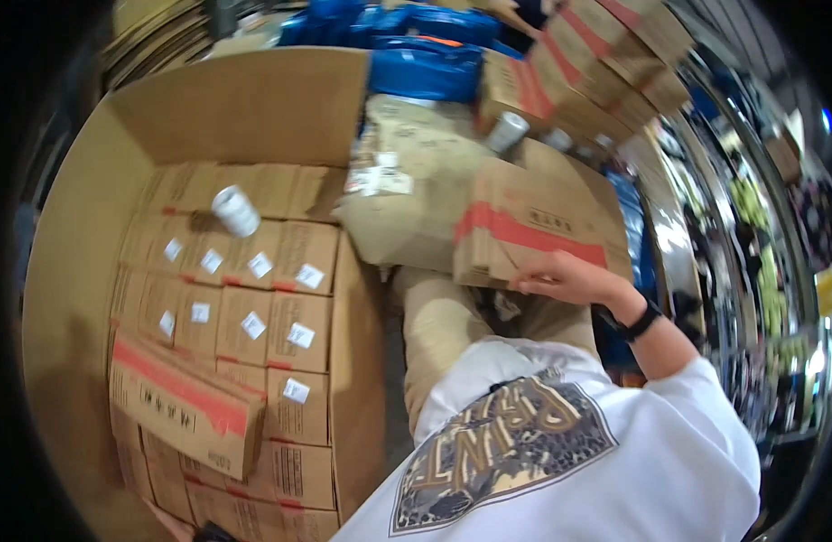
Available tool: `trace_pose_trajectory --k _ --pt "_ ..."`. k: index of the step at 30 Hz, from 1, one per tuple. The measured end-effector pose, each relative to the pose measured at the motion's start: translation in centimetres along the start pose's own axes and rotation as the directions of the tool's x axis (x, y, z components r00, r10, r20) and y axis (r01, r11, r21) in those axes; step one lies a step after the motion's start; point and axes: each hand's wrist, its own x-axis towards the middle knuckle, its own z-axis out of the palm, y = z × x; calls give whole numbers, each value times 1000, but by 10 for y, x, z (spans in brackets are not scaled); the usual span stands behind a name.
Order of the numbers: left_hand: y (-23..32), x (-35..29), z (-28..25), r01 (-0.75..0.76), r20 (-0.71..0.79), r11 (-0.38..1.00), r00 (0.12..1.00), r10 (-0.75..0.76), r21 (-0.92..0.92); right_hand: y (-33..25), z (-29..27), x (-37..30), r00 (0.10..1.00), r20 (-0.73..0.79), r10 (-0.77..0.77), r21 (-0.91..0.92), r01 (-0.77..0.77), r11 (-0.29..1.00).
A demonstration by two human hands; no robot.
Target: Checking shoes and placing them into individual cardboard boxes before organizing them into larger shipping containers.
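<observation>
From where I stand, the step in hand looks like handling the brown box (560, 212) with the red band, propped in front of the person's knees: the right hand (565, 277) has its fingers bent at the near edge, though I can't tell whether they grip. The left hand (170, 524) barely shows beside the packed big carton (357, 361), its hold unclear; the next move seems to call for a firm grasp.

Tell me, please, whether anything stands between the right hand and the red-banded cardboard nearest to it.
Nothing visible does: the right hand is at the lower edge of the red-banded cardboard, with no other thing between. The white roll beyond the cardboard is out of the way. Blur leaves actual contact unclear.
</observation>
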Motion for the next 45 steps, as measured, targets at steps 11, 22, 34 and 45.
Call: trace_pose_trajectory --k 11,22,34,45 --pt "15 -165 208 -536 407 844 776 482 22 70 -35 -55 921 -386 -45 -139 -10 990" --pt "-61 -403 465 -924 874 383 183 450 -4 173 -152 40 694 -684 -227 -304 13 953" --pt "-196 -511 606 -848 779 -80 -439 -447 -524 260 -78 -192 843 -537 -23 -291 -160 943" --pt "-207 -519 612 -901 781 105 -420 -462 -422 294 -46 -217 765 -521 -378 -615 -30 788"
